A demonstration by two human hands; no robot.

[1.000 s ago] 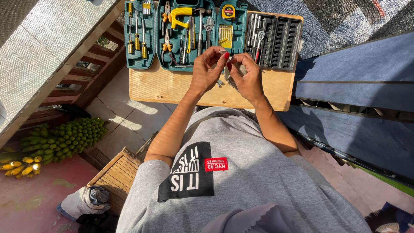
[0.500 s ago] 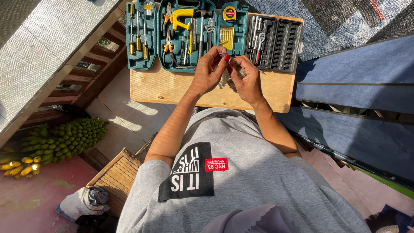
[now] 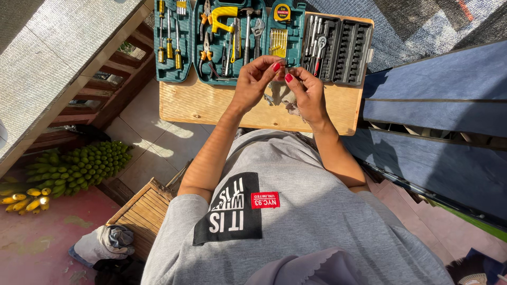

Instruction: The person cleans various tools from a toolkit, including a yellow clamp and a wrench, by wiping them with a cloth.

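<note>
1. Compared with the earlier frames, both hands are raised slightly toward the far edge of the board, and a red fingernail on each hand is now turned up toward the camera.
2. The left hand (image 3: pixel 253 83) and the right hand (image 3: pixel 308 94) are held close together above the wooden board (image 3: pixel 211 108), fingertips almost meeting.
3. A small metal piece (image 3: pixel 280 64) is pinched between the fingertips of both hands; its exact kind cannot be told at this size.
4. That piece is located just in front of the near edge of the teal tool case (image 3: pixel 227 42), above the board and not resting on it.
5. A few small metal parts (image 3: pixel 280 99) are seen lying on the board beneath the hands.
6. The teal case is laid open flat, with screwdrivers, pliers, a hammer and a yellow tape measure seated in its compartments.
7. A dark socket set tray (image 3: pixel 340 47) is placed just beside the case, to its right.
8. A bunch of green and yellow bananas (image 3: pixel 74 171) is seen on the floor, well apart to the left.
</note>
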